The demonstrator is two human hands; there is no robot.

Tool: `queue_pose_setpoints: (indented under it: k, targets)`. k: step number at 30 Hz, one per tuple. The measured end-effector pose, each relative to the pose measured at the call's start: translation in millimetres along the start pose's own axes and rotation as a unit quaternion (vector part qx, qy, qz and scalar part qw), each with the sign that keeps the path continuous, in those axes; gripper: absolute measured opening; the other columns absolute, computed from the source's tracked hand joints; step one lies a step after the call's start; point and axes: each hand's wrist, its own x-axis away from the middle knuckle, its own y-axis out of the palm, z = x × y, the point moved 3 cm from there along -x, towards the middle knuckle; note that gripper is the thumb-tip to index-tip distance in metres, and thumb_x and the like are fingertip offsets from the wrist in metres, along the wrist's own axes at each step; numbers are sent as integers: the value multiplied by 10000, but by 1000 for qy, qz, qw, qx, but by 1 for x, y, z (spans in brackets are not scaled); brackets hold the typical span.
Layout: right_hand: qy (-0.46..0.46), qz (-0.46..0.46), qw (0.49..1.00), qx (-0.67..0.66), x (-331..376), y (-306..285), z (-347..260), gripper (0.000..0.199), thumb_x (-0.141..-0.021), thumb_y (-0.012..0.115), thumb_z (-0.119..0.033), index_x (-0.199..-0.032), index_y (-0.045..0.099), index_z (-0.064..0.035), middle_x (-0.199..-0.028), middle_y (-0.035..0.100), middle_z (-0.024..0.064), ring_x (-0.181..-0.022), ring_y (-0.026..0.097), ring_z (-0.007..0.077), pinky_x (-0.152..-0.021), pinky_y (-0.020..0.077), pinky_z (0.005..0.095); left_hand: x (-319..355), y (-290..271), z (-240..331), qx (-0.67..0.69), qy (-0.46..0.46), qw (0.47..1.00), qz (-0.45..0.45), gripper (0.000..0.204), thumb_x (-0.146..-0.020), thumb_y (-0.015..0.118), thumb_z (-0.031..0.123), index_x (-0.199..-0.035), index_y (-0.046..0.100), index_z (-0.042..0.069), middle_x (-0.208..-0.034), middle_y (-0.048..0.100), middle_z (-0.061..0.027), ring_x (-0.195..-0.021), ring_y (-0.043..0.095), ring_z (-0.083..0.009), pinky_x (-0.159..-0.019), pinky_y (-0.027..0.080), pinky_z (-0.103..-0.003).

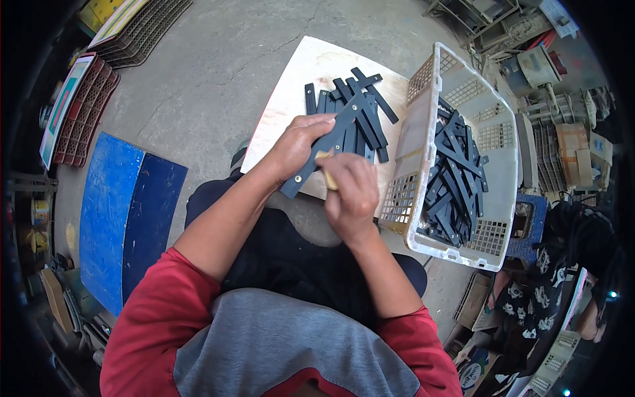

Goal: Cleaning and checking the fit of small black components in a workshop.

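My left hand (297, 147) is closed round a dark flat handle-shaped piece (324, 147) with several light round fittings along it. The piece slants from near my lap up toward the far right. Against its near edge my right hand (354, 192) is closed on a yellowish cloth (328, 173); the fingers partly hide it. Just beyond, a loose pile of dark bars (370, 116) lies on a pale board (291, 86). Some bars are covered by the held piece. More dark bars (455, 169) fill the bottom of a white plastic crate (413, 155) to the right.
A blue box (109, 218) stands on the concrete floor (231, 46) at my left. Red and dark crates (83, 109) line the far left. Cardboard boxes (574, 155) and shelving are at the right. Another person in patterned dark clothing (546, 291) is at the lower right.
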Motion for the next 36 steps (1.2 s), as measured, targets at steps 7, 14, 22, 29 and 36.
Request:
queue_pose_setpoints:
  k: [7, 14, 22, 29, 36]
  targets:
    - [-7, -9, 999, -32, 4, 4, -8, 372, -567, 529, 80, -912, 635, -12, -849, 579, 105, -830, 582, 269, -728, 422, 357, 0, -1, 4, 17, 19, 998, 62, 404, -951, 360, 225, -1225, 526, -22, -633, 513, 4, -550, 451, -59, -523, 375, -180]
    - [36, 5, 999, -33, 1, 3, 2, 335, -608, 562, 96, -910, 642, -26, -827, 586, 111, -782, 576, 272, -690, 432, 346, -1, 3, 1, 22, 47, 992, 115, 400, -959, 352, 236, -1237, 512, -3, -590, 481, -17, -508, 430, -75, -507, 374, -195]
    - [-2, -40, 997, -67, 8, 6, -9, 405, -544, 539, 87, -919, 643, -26, -842, 577, 100, -805, 572, 269, -697, 420, 352, 2, -9, 14, 46, 105, 968, 221, 352, -955, 369, 240, -1146, 542, 0, -547, 444, -9, -439, 376, -67, -416, 315, -214]
    - [-27, -76, 995, -55, 3, 0, -10, 426, -515, 542, 72, -915, 641, -36, -848, 573, 87, -817, 569, 262, -703, 413, 354, 0, -11, 15, 18, 137, 959, 246, 361, -954, 378, 244, -1172, 531, 0, -544, 442, -10, -430, 365, -60, -404, 298, -201]
    - [-28, -69, 996, -48, 3, 2, -11, 401, -523, 549, 67, -900, 641, -37, -833, 574, 82, -797, 570, 252, -700, 410, 355, 0, -3, 14, -6, 165, 947, 275, 376, -957, 378, 230, -1209, 523, -8, -552, 437, 12, -444, 375, -51, -412, 308, -198]
